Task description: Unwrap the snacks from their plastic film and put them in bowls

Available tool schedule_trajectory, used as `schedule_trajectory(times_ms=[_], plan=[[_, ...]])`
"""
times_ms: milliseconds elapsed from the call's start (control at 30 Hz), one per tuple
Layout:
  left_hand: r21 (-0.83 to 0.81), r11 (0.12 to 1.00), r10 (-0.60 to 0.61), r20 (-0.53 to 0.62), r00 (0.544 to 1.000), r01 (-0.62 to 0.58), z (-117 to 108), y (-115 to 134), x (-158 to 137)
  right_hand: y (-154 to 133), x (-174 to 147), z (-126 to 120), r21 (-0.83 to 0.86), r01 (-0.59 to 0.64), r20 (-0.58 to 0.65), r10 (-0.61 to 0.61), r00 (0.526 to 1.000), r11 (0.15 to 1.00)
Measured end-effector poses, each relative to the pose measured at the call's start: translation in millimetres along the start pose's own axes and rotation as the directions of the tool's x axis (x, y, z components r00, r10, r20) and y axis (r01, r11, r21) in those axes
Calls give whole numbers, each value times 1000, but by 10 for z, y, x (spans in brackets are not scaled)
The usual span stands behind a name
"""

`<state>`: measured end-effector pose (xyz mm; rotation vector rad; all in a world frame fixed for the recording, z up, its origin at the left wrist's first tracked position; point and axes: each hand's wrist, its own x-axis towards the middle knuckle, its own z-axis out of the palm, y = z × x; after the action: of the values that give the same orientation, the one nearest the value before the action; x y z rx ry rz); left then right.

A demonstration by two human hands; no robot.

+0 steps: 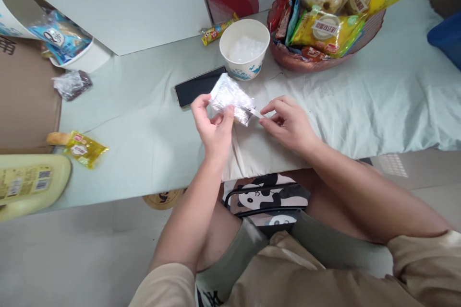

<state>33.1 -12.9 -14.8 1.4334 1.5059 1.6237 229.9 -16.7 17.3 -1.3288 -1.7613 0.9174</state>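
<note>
My left hand (216, 124) grips a shiny silver foil packet (228, 92) by its lower edge, above the cloth-covered table. A thin white strip (257, 113) is pinched between the thumb and fingers of my right hand (288, 122). The strip's far end meets the packet's right corner; whether it goes inside or is part of the packet, I cannot tell. Just behind the packet stands a white paper cup (245, 50) with whitish, translucent content. A black phone (198, 87) lies flat beside the packet, partly covered by it.
A reddish, see-through bowl (334, 63) of wrapped snacks stands at back right. Behind the cup lies a yellow snack wrapper (218, 32) against a white box (144, 5). On the left are a crumpled clear wrapper (72, 85), an opened yellow packet (86, 149) and a pale yellow bottle (34, 184).
</note>
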Motion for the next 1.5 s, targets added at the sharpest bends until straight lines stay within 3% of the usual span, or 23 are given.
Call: schedule_trajectory(times_ms=[133,233,333,433,533,667,733,833,933,1067,1167,1300,1400,1500], plan=[[-77,994,-88,-61,994,83,-59,-86,79,47,47,-136,-46,-70,55,72,996,997],[-69,993,-103,-37,994,100,-74,-93,98,179,97,-301,-162,-45,-5,45,999,986],[-28,995,-89,61,994,91,-34,-48,51,336,137,-422,-326,-22,-135,-24,991,945],[11,999,-53,201,978,52,45,3,-43,398,149,-449,-431,-28,-177,-54,983,902],[24,1000,-26,272,962,20,89,39,-114,314,126,-435,-358,20,-166,-85,983,933],[161,987,-14,229,973,-24,15,118,-71,136,71,-462,-52,155,-53,-158,986,987],[302,952,0,176,984,-54,-55,173,-8,89,51,-488,-29,233,80,-230,970,972],[435,899,6,106,994,-52,-133,228,65,64,21,-485,-33,331,285,-308,908,943],[356,934,-37,81,996,6,-143,222,66,34,-38,-391,39,373,360,-361,860,927],[178,981,-112,194,975,77,-116,166,13,-24,-111,-210,-7,409,356,-380,854,912],[192,981,-74,225,972,30,-135,129,12,-46,-106,-175,-107,344,277,-305,911,933],[223,974,-17,236,972,-38,-191,83,50,-27,-61,-269,-147,124,61,-116,991,981],[240,969,-2,229,973,-55,-209,47,58,19,-34,-333,-112,-14,-81,5,997,994],[260,963,2,248,969,-68,-202,37,52,86,-12,-370,-94,-93,-143,79,987,991]])
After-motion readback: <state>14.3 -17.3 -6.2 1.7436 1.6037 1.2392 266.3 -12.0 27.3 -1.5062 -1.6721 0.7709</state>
